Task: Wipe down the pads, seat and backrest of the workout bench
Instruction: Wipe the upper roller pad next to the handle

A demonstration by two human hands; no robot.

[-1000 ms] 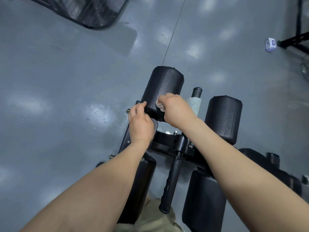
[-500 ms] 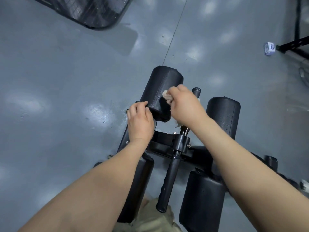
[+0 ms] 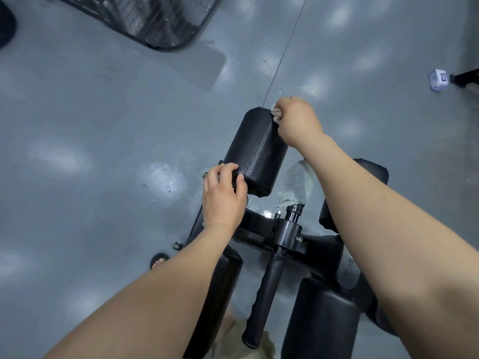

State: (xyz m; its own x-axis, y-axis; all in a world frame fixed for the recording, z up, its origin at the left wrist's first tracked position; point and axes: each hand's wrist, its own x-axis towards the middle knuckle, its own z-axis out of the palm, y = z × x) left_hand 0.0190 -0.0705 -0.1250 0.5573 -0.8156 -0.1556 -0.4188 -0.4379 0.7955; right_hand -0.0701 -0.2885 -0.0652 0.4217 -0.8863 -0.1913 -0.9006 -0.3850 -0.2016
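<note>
Head view, looking down over both forearms at the foot end of the workout bench (image 3: 261,230), which stands on a grey floor (image 3: 103,151).

- Right grip (image 3: 298,123): fingers curled tight on a bunched, light-coloured cloth (image 3: 275,114). The cloth is pressed against the far right corner of the upper-left roller pad (image 3: 256,154). Only a small wad of it shows past my knuckles.
- Left grip (image 3: 224,195): fingers curled over the near left edge of that same pad, thumb against its end face. It's clamped there, not flat.
- The pad is black, tilted away from me and beaded with droplets along the seam.
- Upper-right roller pad (image 3: 375,168): mostly hidden behind my right forearm, only the edges show.
- Between the two upper pads there's a post with a worn grey foam sleeve (image 3: 298,182). Wet patch on the frame just below it.
- Black handle bar (image 3: 261,301) runs from the centre clamp towards me.
- Lower-left roller pad (image 3: 223,294) and lower-right roller pad (image 3: 321,325) sit either side of that bar and neither grip touches them.
- Seat and backrest: not in frame.
- Floor: black mesh-topped object (image 3: 155,19) top left, small white-and-blue box (image 3: 438,79) far right, my sandalled foot (image 3: 158,261) left of the frame.
</note>
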